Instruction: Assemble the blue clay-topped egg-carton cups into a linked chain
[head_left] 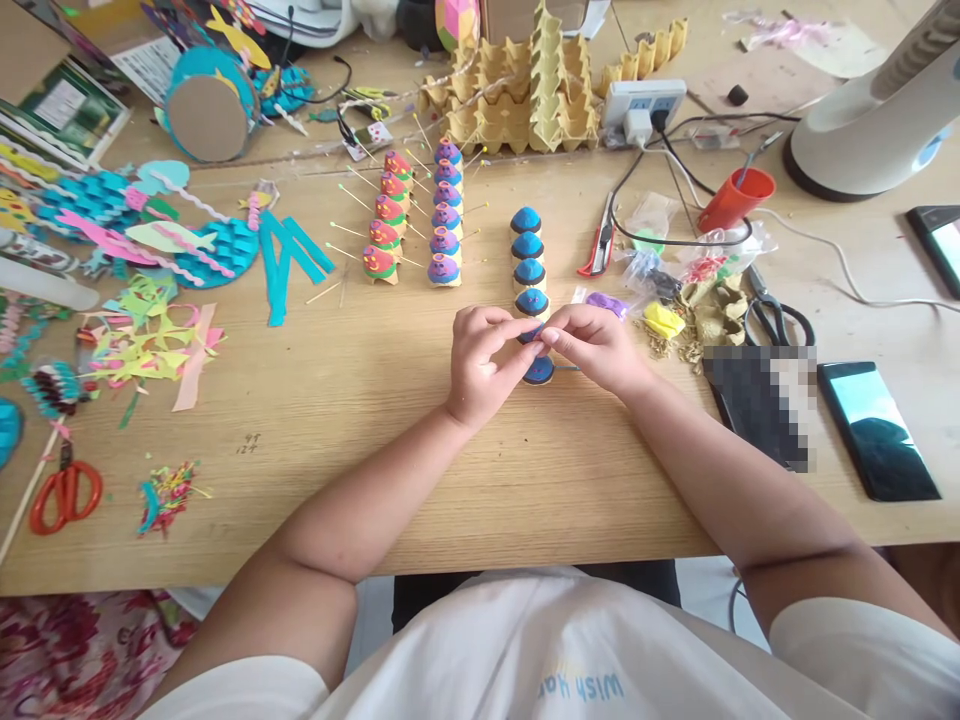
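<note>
A strip of egg-carton cups (530,272) with blue domed tops and dark rims runs away from me across the table. Over its near end, my left hand (480,358) and my right hand (596,345) meet, thumb and forefinger of each closed in a pinch. Whatever sits between the fingertips is too small and hidden to make out. The nearest blue cup (538,371) shows just below my fingers, and the cup behind it is partly covered by them. Purple clay (606,305) lies beside my right hand.
Two painted egg-carton caterpillars, one red-green (388,215) and one purple-blue (447,215), stand behind my left hand. Right of the blue strip lie a red utility knife (598,245), yellow clay (664,320), black scissors (776,318), and a phone (877,430). Paper scraps (157,340) and orange-handled scissors (66,492) are left.
</note>
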